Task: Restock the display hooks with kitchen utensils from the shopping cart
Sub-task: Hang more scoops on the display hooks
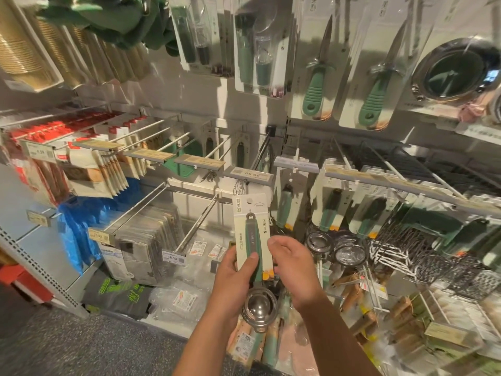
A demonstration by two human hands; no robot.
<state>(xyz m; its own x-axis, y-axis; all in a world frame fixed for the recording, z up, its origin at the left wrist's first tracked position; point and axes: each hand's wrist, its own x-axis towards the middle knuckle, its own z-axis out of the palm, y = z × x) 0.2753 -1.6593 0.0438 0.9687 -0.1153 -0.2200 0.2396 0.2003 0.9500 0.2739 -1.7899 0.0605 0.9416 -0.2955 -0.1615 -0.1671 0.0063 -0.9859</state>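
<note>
I have a carded scoop point(253, 248) upright in the lower middle of the frame, its steel bowl point(260, 308) hanging below the cream backing card and its green-and-grey handle running up the card's face. My left hand point(234, 278) grips the card from the left, thumb pressed across the front of the handle and fingers curled behind. My right hand point(291, 264) comes in from the right with its fingers bent against the card's right edge; I cannot tell how firmly it holds. The card's top, with its hang hole, sits just below a grey price rail reading 30.50 point(253, 175) at the centre of the frame. Just right of the scoop, more green-handled utensils on cards point(329, 210) hang from hooks. Left of centre, several long white hooks point(151, 131) stand out bare from the back panel. At upper right hang two carded green-handled knives point(344, 77) and a round steel bowl point(458, 74). Packets with red tops point(67, 147) fill the hooks at the left edge. Below my wrists, more packaged utensils point(260, 346) lie in a pile at the bottom of the frame
</note>
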